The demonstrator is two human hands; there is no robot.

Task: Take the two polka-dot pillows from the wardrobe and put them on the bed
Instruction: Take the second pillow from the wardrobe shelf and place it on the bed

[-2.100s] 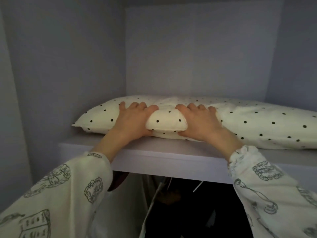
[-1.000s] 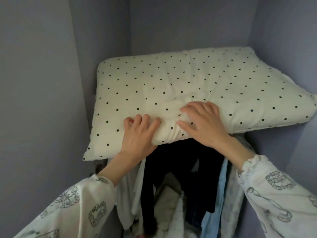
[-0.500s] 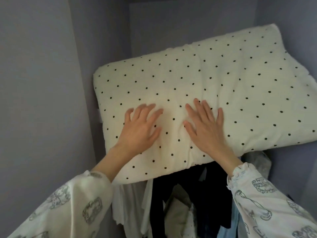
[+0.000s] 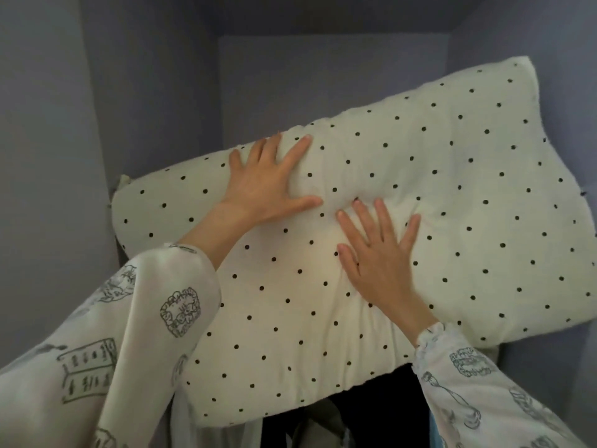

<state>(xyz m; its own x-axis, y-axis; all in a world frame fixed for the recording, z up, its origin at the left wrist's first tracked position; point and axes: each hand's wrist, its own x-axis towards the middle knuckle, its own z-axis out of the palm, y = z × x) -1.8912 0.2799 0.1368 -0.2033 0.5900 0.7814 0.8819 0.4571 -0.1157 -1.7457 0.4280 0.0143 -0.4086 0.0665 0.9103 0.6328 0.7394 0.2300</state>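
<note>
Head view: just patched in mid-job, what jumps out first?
A big cream pillow with black dots fills the middle of the frame, tilted with its right end higher, inside the grey wardrobe. Both hands lie flat on it with fingers spread: the left hand near its upper edge, the right hand lower at centre. Dark hanging clothes show below.

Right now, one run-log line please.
stage: pillow tilted inside wardrobe | left hand: flat on it | right hand: flat on it | bed: unseen
</note>
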